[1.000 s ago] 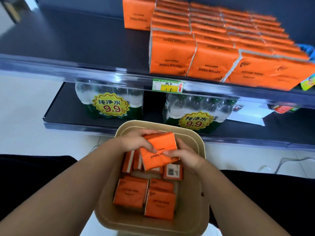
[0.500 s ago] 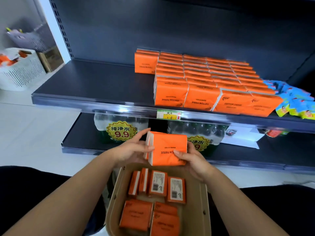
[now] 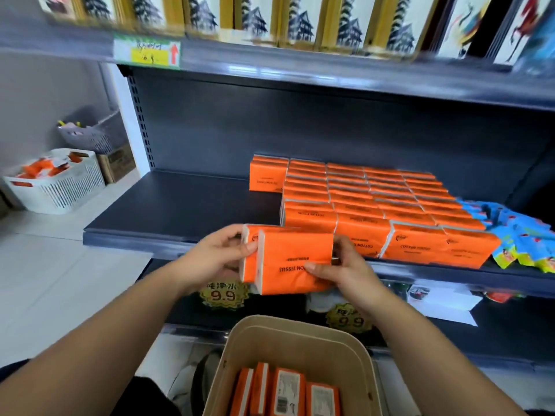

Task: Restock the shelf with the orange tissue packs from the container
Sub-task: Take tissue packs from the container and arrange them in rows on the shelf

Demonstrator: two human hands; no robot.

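While the left hand and right hand clamp two tissue packs between curled fingers, the rear one could slip and fall toward the container at six o'clock.

container: below shelf, near end cut off
boxes: above shelf, blurred, tops cut off
tag: above shelf, writing unreadable

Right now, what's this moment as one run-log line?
left hand: grips orange tissue packs | right hand: grips same packs | position: before shelf front edge | container: spare packs inside
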